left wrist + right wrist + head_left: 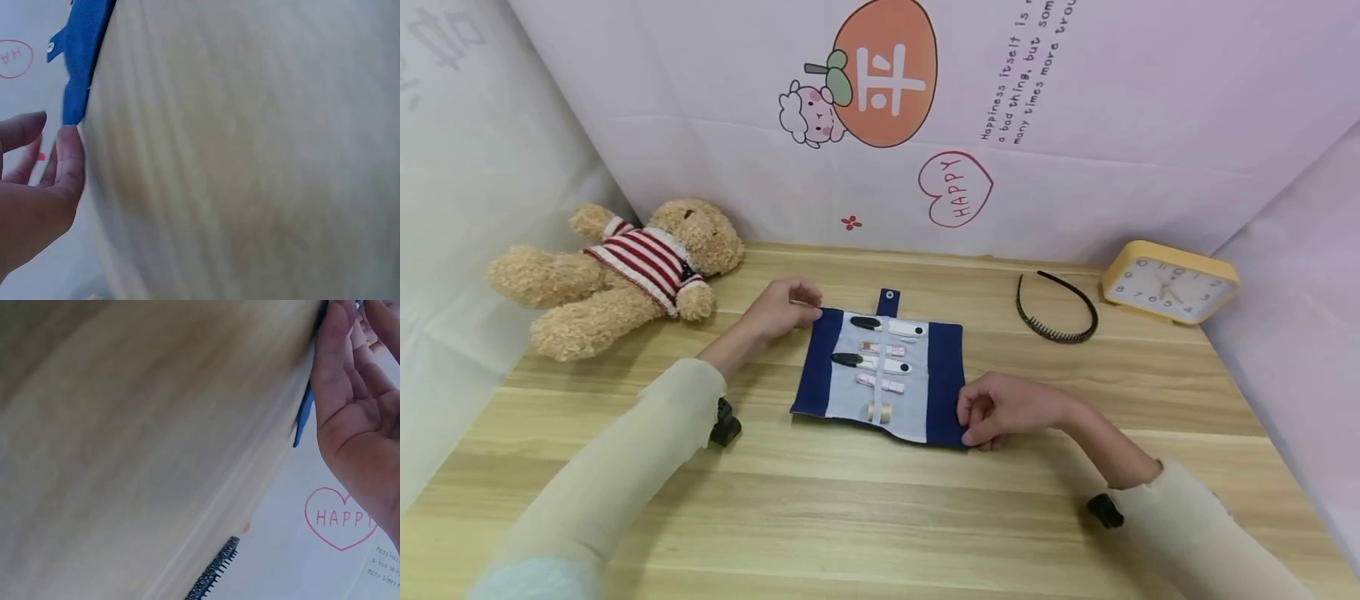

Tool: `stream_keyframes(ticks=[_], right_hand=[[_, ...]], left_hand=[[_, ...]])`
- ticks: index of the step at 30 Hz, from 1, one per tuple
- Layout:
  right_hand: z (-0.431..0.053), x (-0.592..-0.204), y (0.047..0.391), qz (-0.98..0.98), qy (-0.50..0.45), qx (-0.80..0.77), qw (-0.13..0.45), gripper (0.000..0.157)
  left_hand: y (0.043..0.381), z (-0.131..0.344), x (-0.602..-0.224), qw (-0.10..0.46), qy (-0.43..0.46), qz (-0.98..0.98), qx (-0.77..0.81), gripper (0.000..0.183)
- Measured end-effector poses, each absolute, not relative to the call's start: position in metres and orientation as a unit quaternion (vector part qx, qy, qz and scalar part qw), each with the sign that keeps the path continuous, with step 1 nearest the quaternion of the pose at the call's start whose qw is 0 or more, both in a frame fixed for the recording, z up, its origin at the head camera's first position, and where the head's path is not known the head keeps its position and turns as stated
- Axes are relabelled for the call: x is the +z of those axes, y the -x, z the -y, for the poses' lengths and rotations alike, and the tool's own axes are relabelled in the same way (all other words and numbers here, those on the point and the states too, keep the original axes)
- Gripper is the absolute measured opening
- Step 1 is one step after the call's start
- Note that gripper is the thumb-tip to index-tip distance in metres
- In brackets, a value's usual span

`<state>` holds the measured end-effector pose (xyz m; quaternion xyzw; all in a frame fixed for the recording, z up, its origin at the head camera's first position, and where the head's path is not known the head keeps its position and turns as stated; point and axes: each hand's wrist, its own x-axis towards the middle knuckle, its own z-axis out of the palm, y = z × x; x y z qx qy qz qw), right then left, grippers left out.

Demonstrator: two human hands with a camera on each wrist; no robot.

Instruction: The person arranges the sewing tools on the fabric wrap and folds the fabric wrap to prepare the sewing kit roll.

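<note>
An unfolded navy fabric sewing pouch (946, 367) with a pale grey lining lies on the table, its snap tab (889, 302) at the far edge. Under a white elastic strap sit two black-and-white tools (898, 365), small pink-and-white pieces (883, 349) and a cream spool-like roll (884, 412). My left hand (778, 310) touches the far left corner with the thumb; the other fingers are bent loosely, apart from the cloth. At the near right corner, my right hand (1011, 408) pinches the edge with curled fingers; its grip is partly hidden in the right wrist view.
A teddy bear (640, 267) in a striped sweater lies at the back left. A black toothed headband (1075, 335) and a yellow clock (1168, 283) are at the back right. White printed cloth (700, 100) hangs behind the wooden table (880, 517).
</note>
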<state>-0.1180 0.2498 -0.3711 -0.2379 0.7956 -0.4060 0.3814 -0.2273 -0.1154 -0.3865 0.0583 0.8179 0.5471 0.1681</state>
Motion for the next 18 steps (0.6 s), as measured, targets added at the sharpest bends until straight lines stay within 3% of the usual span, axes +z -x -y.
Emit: stream_keyframes(ticks=[8,12,18], right_hand=[[-0.243,-0.366,0.115,-0.833,0.338,-0.368,0.238,0.016],[-0.238,-0.367,0.112,-0.83,0.348,-0.355,0.253,0.022],[-0.234,-0.37,0.111,-0.833,0.354,-0.331,0.266,0.022]], left_hand=[[0.183,0.118,-0.367,0.19,-0.295,-0.833,0.427,0.023],[0.162,0.117,-0.366,0.228,-0.356,-0.813,0.401,0.022],[0.145,0.119,-0.371,0.294,-0.371,-0.799,0.371,0.029]])
